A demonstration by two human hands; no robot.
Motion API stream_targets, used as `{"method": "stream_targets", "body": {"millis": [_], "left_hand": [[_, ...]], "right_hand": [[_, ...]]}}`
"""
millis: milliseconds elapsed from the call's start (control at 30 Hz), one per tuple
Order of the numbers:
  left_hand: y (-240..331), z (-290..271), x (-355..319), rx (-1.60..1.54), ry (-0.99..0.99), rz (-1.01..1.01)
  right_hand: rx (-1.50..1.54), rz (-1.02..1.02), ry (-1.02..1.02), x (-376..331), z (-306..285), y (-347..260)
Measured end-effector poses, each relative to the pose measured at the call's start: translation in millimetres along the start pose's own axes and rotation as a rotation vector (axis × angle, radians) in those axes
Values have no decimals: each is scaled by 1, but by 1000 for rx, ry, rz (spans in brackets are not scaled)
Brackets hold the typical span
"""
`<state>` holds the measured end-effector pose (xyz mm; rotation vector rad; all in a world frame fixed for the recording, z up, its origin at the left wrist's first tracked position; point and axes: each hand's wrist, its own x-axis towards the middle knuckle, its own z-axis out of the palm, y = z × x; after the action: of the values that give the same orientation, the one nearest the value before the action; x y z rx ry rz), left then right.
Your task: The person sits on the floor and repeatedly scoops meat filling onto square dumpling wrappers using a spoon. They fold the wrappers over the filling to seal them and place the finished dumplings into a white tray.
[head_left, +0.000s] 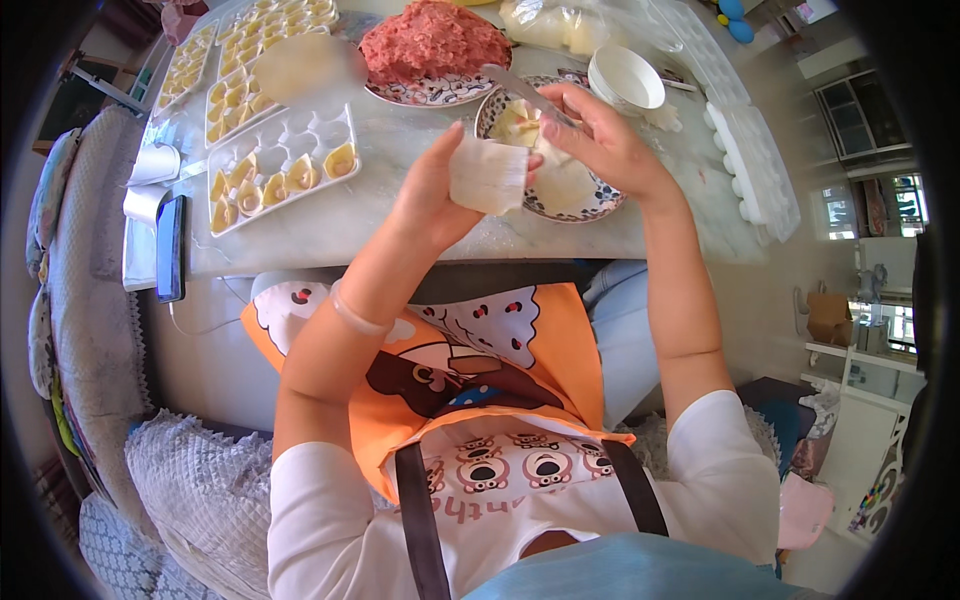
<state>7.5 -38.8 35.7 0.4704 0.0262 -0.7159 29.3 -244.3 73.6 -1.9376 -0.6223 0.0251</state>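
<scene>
Marble table (400,215): tray (283,165) holds folded dumplings (300,176).

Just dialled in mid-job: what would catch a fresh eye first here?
Centre frame, the left hand holds up a pale square wrapper while the right hand holds a spoon over a patterned bowl. Behind them sits a plate of pink minced meat, and to the left a white tray holds folded dumplings.

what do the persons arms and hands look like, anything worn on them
Both forearms are bare, coming up from the lower edge. White sleeves end near the elbows. The left wrist carries a thin pale bracelet. No gloves or rings show on the left hand or the right hand. An orange cartoon apron covers the chest.
</scene>
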Motion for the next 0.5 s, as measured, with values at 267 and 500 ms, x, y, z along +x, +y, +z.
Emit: {"method": "stream_targets", "body": {"millis": [267,500], "left_hand": [[29,-31,-28,19,267,324],[38,-38,-33,128,383,395]], "right_hand": [[-495,-146,39,56,51,8],[-880,99,11,93,91,4]]}}
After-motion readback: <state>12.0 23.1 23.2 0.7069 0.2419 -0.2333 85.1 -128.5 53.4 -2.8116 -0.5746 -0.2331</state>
